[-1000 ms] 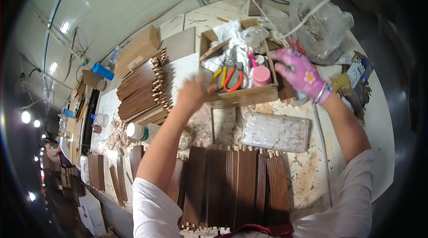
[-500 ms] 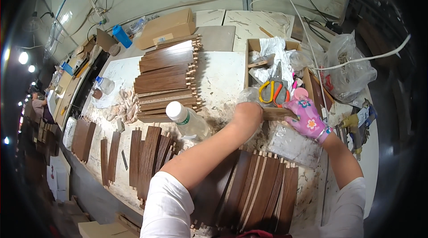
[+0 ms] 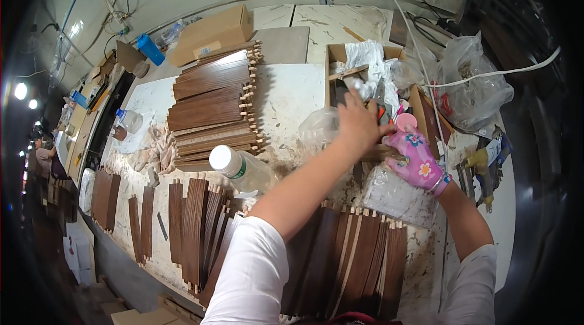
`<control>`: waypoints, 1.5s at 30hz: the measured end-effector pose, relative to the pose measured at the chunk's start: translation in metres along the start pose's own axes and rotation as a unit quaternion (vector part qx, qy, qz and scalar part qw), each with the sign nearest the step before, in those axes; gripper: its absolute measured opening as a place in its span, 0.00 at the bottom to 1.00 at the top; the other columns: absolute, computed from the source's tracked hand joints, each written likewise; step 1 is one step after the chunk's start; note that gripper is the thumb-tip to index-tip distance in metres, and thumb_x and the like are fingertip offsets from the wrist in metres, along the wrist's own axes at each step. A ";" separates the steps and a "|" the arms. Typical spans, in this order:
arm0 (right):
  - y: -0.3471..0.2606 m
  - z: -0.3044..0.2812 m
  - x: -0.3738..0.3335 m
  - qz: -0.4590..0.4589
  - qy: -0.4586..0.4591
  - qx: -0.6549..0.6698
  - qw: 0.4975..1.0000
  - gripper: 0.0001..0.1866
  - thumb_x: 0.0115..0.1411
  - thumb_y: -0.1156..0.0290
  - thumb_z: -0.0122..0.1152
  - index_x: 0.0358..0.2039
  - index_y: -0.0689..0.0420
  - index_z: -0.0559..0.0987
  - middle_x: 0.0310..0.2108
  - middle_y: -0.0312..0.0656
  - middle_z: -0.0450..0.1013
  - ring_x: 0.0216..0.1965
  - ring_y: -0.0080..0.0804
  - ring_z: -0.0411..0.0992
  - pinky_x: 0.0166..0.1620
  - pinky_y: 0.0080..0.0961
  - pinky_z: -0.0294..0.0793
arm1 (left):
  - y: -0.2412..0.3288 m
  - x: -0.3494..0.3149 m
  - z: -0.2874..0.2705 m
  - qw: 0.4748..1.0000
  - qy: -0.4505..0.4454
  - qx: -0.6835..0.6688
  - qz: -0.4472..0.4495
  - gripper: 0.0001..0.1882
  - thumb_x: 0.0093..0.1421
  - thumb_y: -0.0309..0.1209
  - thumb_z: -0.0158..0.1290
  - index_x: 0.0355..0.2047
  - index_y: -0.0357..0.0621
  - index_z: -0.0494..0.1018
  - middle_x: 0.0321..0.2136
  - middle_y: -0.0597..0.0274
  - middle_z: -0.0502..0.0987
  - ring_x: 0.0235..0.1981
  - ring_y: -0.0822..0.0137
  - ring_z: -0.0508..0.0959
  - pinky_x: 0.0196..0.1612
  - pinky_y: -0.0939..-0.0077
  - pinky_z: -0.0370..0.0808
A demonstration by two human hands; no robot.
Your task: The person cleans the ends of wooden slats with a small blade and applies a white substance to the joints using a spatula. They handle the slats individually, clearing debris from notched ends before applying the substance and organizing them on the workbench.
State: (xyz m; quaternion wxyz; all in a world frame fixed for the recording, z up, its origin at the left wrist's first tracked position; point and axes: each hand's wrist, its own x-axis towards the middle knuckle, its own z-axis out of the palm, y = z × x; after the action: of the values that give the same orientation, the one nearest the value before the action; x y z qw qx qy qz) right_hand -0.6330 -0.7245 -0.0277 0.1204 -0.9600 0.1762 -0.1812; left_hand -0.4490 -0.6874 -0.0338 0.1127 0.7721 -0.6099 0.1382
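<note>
L hand [image 3: 358, 123] over cardbd box [image 3: 417, 106]; gloved R hand [image 3: 418, 157] at edge, nr pink jar [image 3: 406, 121].

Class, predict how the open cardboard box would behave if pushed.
The cardboard box would probably hold its shape, as its back edge looks straight. Its jumbled contents, like the crumpled white material and pink-lidded container, might shift, since they seem loosely packed.

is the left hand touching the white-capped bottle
Apart: the head view shows the left hand over the open box, the bottle off to its left, tabletop between.
</note>
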 end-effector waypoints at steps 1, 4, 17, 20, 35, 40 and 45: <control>0.001 0.002 0.001 -0.001 0.007 0.008 1.000 0.24 0.52 0.61 0.63 0.48 0.56 0.74 0.43 0.43 0.73 0.54 0.42 0.66 0.64 0.42 0.51 | 0.013 -0.004 0.011 0.999 -0.029 -0.046 -0.003 0.36 0.59 0.62 0.40 0.54 0.44 0.67 0.48 0.45 0.69 0.52 0.46 0.66 0.50 0.55 0.67; 0.001 0.003 0.000 0.003 0.026 -0.025 0.999 0.23 0.52 0.61 0.63 0.47 0.57 0.74 0.42 0.44 0.73 0.53 0.42 0.66 0.63 0.41 0.51 | 0.015 -0.004 0.014 0.990 -0.078 -0.117 -0.006 0.33 0.61 0.58 0.42 0.55 0.45 0.66 0.50 0.46 0.68 0.54 0.45 0.65 0.51 0.53 0.67; 0.054 0.064 0.007 -0.015 0.013 0.013 1.000 0.10 0.59 0.62 0.52 0.34 0.54 0.74 0.28 0.35 0.71 0.32 0.32 0.71 0.42 0.30 0.67 | -0.035 -0.065 -0.032 0.984 -0.082 -0.035 0.153 0.22 0.57 0.42 0.52 0.49 0.46 0.67 0.40 0.57 0.72 0.44 0.56 0.73 0.49 0.55 0.66; 0.065 0.068 0.030 -0.074 0.035 0.054 0.995 0.17 0.63 0.55 0.41 0.28 0.52 0.72 0.25 0.31 0.69 0.26 0.27 0.67 0.28 0.23 0.67 | -0.043 -0.065 -0.004 0.980 -0.063 0.085 0.168 0.18 0.55 0.33 0.51 0.47 0.47 0.66 0.33 0.59 0.74 0.38 0.58 0.75 0.48 0.58 0.67; 0.099 -0.014 0.029 0.362 0.043 0.234 0.901 0.20 0.56 0.59 0.54 0.44 0.60 0.74 0.33 0.44 0.72 0.36 0.32 0.70 0.41 0.26 0.68 | -0.057 -0.042 -0.034 0.984 0.022 -0.113 0.134 0.14 0.49 0.31 0.59 0.36 0.46 0.71 0.29 0.64 0.78 0.35 0.59 0.76 0.42 0.64 0.65; 0.150 -0.025 0.067 0.352 -0.091 0.193 0.912 0.16 0.52 0.59 0.53 0.28 0.62 0.75 0.27 0.44 0.74 0.26 0.33 0.69 0.31 0.34 0.67 | -0.043 -0.038 -0.052 0.979 0.023 -0.149 0.139 0.12 0.49 0.30 0.59 0.35 0.47 0.72 0.29 0.63 0.77 0.35 0.58 0.75 0.41 0.66 0.64; 0.152 -0.003 0.089 0.127 -0.119 -0.180 0.968 0.10 0.51 0.68 0.57 0.33 0.56 0.78 0.31 0.45 0.75 0.38 0.41 0.76 0.43 0.30 0.73 | -0.062 -0.045 -0.046 0.980 0.048 -0.113 0.155 0.10 0.49 0.32 0.59 0.32 0.49 0.73 0.27 0.65 0.76 0.35 0.62 0.75 0.42 0.64 0.63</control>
State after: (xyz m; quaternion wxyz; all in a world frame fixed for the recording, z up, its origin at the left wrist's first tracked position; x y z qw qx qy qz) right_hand -0.6012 -0.8969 -0.0426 -0.0120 -0.9502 0.3111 -0.0139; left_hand -0.4020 -0.6164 -0.0066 0.2053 0.6429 -0.7279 0.1213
